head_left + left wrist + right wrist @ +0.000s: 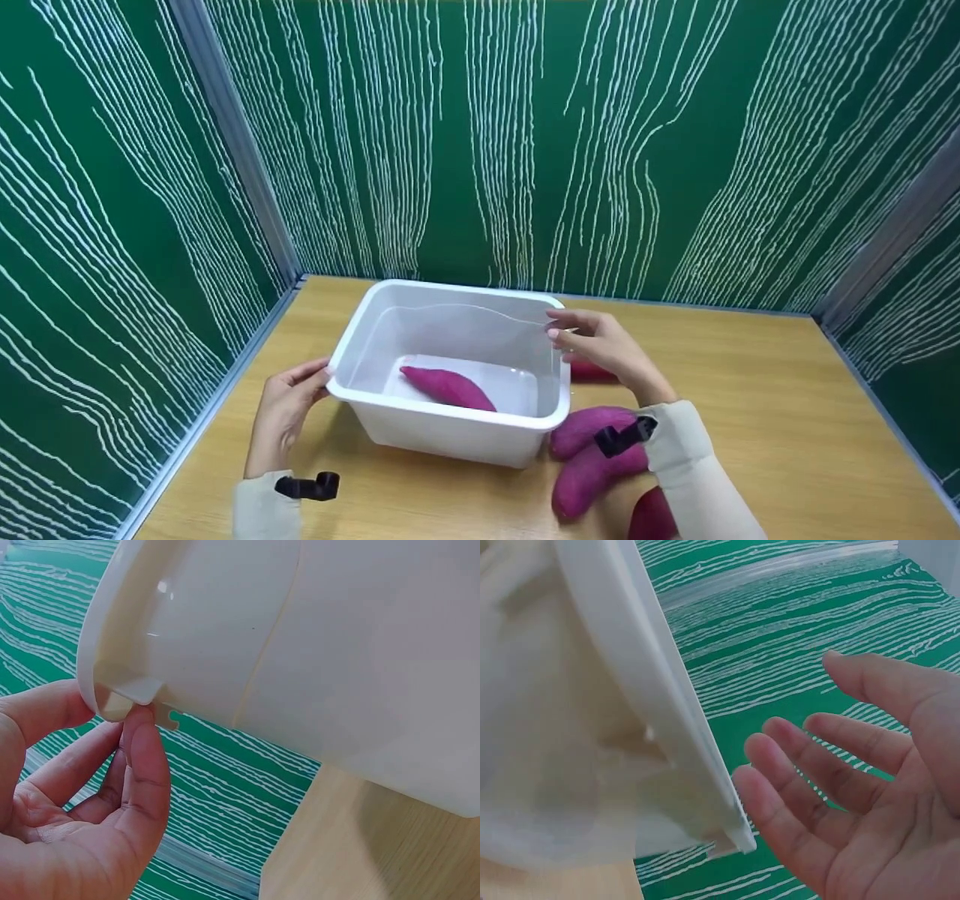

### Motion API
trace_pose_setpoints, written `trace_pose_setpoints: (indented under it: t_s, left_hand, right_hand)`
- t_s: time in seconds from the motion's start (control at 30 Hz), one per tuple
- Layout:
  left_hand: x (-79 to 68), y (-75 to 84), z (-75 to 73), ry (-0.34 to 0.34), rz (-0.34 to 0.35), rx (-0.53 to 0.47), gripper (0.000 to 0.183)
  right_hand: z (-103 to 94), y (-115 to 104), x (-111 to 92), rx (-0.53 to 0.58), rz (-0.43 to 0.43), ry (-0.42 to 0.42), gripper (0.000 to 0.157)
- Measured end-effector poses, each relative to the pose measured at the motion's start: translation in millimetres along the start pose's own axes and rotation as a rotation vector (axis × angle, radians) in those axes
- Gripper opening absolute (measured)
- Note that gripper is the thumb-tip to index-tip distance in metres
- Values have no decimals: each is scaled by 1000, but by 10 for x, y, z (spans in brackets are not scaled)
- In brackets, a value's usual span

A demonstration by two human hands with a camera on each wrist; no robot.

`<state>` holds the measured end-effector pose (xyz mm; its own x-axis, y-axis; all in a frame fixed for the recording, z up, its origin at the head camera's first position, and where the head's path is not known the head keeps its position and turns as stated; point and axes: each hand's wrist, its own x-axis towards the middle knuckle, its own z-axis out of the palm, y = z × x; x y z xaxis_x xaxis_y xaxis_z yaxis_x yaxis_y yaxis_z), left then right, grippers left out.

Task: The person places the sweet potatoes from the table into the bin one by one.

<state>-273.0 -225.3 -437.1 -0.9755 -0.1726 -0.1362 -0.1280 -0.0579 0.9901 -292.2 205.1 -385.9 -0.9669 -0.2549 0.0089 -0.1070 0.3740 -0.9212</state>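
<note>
A white plastic bin (450, 439) stands on the wooden table with one purple-skinned sweet potato (450, 388) lying on its floor. My left hand (289, 401) pinches the rim at the bin's left end, thumb and fingers meeting at the lip in the left wrist view (97, 787). At the opposite end, my right hand (607, 349) is beside the rim with its fingers spread and loosely bent. In the right wrist view, that hand (855, 795) holds nothing, and its fingertips are close to the rim (682, 705).
More sweet potatoes (581, 484) lie to the right of the bin, partly under my right forearm. A redder one (592, 373) shows behind the right hand, and another (652, 517) at the front edge of view. Green panels (495, 150) with white wavy lines enclose the table (765, 420).
</note>
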Motion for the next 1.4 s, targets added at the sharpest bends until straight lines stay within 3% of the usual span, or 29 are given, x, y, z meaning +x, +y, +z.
trace_pose_setpoints:
  t_s: [0.27,0.53,1.13,1.4]
  left_hand:
    - [5,-23,0,2,17,-15,38]
    - [-10,-28,8,-7,18,-11,41]
    - [-34,12,-37,8,-28,85,42]
    - [-22,10,-21,2,6,43,39]
  right_hand:
    - [-146,195,-27,31,-44,72,52]
    - [-280,482,-26,-26,-72,127,51]
    - [-488,968,97,-209,-54,138,55]
    - [-525,1138,143,-227,-1,107,58]
